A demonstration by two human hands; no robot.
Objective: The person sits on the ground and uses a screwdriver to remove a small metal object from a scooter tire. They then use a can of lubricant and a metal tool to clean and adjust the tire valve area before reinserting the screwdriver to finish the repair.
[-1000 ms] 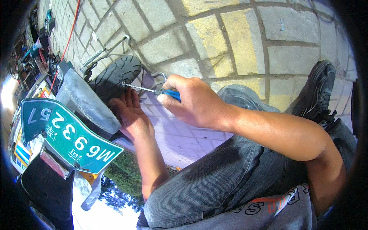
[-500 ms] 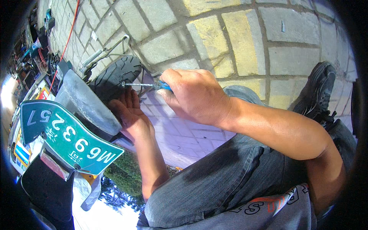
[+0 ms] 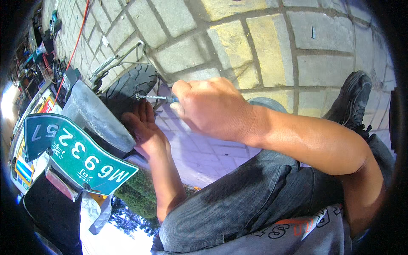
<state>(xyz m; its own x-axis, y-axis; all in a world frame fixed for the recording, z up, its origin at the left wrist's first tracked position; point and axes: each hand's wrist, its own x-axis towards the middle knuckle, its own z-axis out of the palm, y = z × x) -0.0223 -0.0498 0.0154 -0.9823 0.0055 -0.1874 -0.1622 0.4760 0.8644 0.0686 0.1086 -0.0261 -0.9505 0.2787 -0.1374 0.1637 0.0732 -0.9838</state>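
Observation:
My right hand [image 3: 216, 108] is closed round the blue handle of a tyre reamer [image 3: 155, 97], mostly hidden in the fist. Its twisted metal shaft points left, and the tip meets the tread of a black tyre [image 3: 136, 80]. Below that spot my left hand [image 3: 144, 127] is open, palm up, with its fingers extended against the tyre's shaded side. A worn grey mudguard [image 3: 95, 114] covers part of the wheel, next to the left hand.
A green number plate [image 3: 78, 153] is fixed beside the mudguard, near a black flap [image 3: 53, 208]. A metal stand with a spring [image 3: 102, 68] lies beyond the tyre. A red cable [image 3: 76, 42] crosses the paving [image 3: 178, 55]. My shoe [image 3: 350, 97] rests at the right.
My right hand has shifted slightly left, and the reamer's blue handle shows less. The tip stays at the same spot on the tyre. My left hand has barely moved.

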